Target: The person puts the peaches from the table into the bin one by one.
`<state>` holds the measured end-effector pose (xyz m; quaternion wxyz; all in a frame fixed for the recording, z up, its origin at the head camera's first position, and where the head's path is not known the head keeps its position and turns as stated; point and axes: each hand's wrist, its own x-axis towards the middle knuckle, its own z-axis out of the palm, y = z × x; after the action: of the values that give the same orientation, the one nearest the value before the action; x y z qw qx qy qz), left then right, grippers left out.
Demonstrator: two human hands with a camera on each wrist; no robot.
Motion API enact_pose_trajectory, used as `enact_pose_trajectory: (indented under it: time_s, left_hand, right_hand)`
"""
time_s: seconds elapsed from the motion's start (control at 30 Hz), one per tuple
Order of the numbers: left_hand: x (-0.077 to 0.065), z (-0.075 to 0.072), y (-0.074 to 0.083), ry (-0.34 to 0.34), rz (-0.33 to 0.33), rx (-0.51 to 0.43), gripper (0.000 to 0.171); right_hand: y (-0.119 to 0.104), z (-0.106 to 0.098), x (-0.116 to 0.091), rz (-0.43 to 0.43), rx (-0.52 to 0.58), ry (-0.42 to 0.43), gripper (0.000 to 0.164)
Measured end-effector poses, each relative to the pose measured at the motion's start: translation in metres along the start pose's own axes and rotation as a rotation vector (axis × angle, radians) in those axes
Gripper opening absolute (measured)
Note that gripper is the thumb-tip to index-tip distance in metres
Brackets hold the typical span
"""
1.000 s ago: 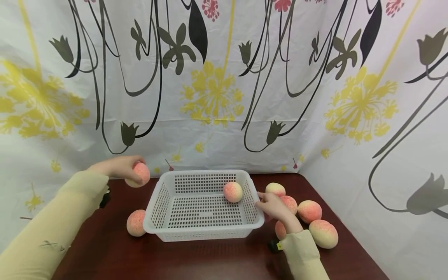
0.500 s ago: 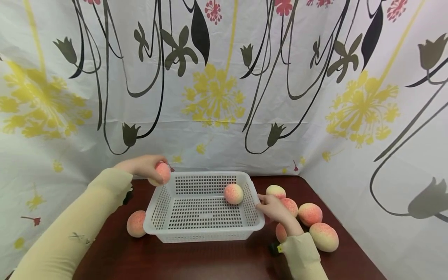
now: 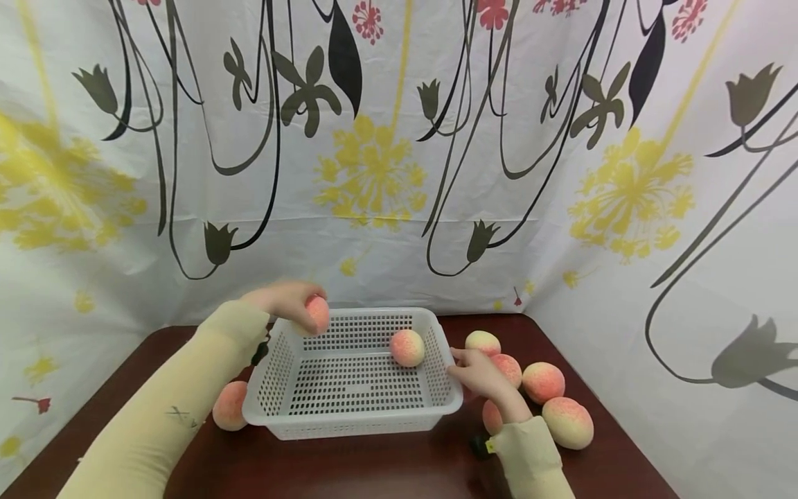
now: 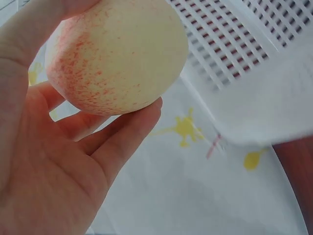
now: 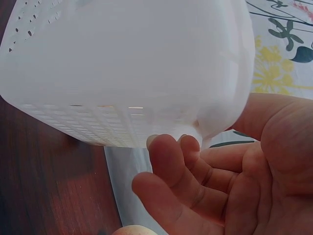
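My left hand (image 3: 288, 303) grips a pink-and-cream peach (image 3: 318, 314) above the back left corner of a white perforated plastic basket (image 3: 349, 421). In the left wrist view, the thumb lies across the top of this peach (image 4: 122, 54) and the fingers curl beneath it. My right hand (image 3: 479, 374) holds the basket's right rim; the right wrist view shows the thumb passing behind the rim (image 5: 239, 63) and bent fingers (image 5: 168, 156) outside the wall. Inside the basket, toward the right, lies another peach (image 3: 407, 348).
A peach (image 3: 230, 406) rests on the dark red table (image 3: 361, 464) against the basket's left side. Several more, including a large one (image 3: 568, 423), cluster to the right around my right hand and wrist. A white floral curtain (image 3: 374, 263) stands behind the table.
My left hand has carried its peach rightward, from left of the basket to over its back left corner. My right hand stays at the right rim.
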<state>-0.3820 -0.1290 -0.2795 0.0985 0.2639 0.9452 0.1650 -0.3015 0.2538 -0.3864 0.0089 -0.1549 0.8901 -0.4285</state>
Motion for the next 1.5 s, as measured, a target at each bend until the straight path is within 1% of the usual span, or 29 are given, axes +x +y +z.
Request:
enact_pose_trajectory:
  time_s: [0.1,0.2,0.27,0.33,0.5,0.6,0.77,0.83,0.97,1.03,1.27,1.4,1.5]
  left_hand:
    - [0.01,0.007,0.009,-0.021,-0.005,-0.001,0.066]
    - [0.024,0.014,0.019,-0.036,-0.016,-0.022,0.064]
    - [0.033,0.019,0.024,-0.035,-0.008,-0.026,0.065]
    - [0.042,0.026,0.029,-0.026,0.0,-0.002,0.067]
    - [0.06,0.043,0.034,-0.012,0.021,0.093,0.069]
    - [0.068,0.055,0.036,-0.012,0.035,0.112,0.067]
    - [0.083,0.074,0.04,0.003,0.059,0.124,0.064]
    - [0.086,0.08,0.041,0.007,0.052,0.132,0.066]
    - [0.088,0.088,0.043,0.021,0.012,0.13,0.07]
    - [0.089,0.092,0.043,0.031,0.008,0.121,0.072]
    - [0.098,0.102,0.042,0.047,0.05,0.208,0.075]
    - [0.102,0.108,0.042,0.048,0.067,0.222,0.075]
    - [0.104,0.111,0.043,0.038,0.062,0.223,0.073]
  right_hand:
    - [-0.001,0.001,-0.001,0.023,-0.007,0.002,0.052]
    - [-0.001,0.001,-0.002,0.035,-0.019,0.01,0.053]
    - [-0.001,0.0,-0.003,0.039,-0.02,0.015,0.053]
    - [-0.001,-0.001,-0.004,0.034,-0.02,0.021,0.053]
    - [-0.002,0.001,-0.001,-0.004,-0.023,0.012,0.051]
    - [-0.004,0.003,0.001,-0.016,-0.026,-0.006,0.05]
    - [-0.005,0.002,0.002,-0.009,-0.016,-0.009,0.049]
    - [-0.006,0.001,0.002,-0.012,-0.02,-0.009,0.049]
    - [-0.006,0.001,0.004,-0.005,-0.028,-0.006,0.048]
    - [-0.006,0.001,0.003,0.0,-0.031,-0.003,0.05]
    - [-0.002,0.0,0.001,0.029,-0.019,0.008,0.052]
    - [0.0,0.0,0.0,0.034,-0.007,0.013,0.052]
    - [0.001,0.0,-0.001,0.032,0.006,0.007,0.052]
